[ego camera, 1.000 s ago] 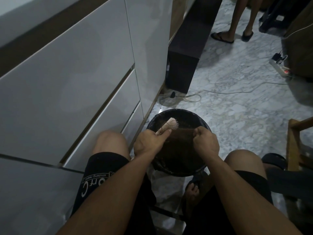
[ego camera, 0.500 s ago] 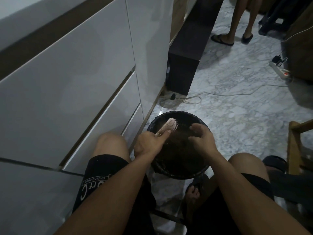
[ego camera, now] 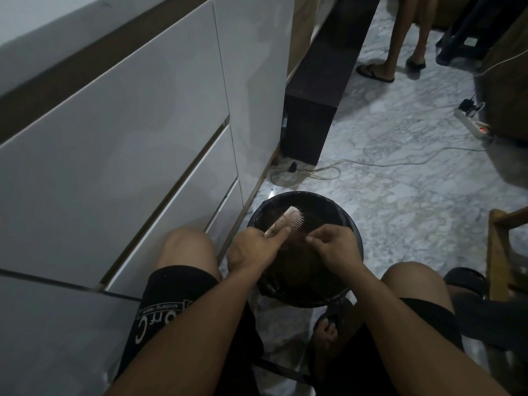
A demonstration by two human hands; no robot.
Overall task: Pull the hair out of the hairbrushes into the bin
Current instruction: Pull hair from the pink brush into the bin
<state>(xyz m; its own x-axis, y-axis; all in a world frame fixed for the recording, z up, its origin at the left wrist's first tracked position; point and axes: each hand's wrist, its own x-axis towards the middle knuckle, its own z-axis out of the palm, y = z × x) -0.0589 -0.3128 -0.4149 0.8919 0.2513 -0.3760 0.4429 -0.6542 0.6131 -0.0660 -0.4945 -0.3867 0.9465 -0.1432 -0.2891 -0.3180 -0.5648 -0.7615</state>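
Hairbrush [ego camera: 288, 220] is the thing in work, a small pale one, and it stays in the left hand [ego camera: 254, 247], which has its fingers curled around the handle. The bristle head points up and away from this hand, over the open mouth of the black bin [ego camera: 347, 224] that stands on the marble floor [ego camera: 400, 181] between the knees. To the left of the left hand are the white drawers [ego camera: 128, 138] of a cabinet.

Just to the right of the brush head is the right hand [ego camera: 334, 247]. One second ago it was a closed fist lower over the bin; now it has lifted and moved closer to the bristles, with thumb and forefinger pressed together in a pinch. If a strand is between them I cannot tell, it is too fine and the light is dim.

My judgement: one pull is finished and let go into the bin, and the hand comes back for the next tuft. The bristles look still not fully clean, so more pulls are needed.
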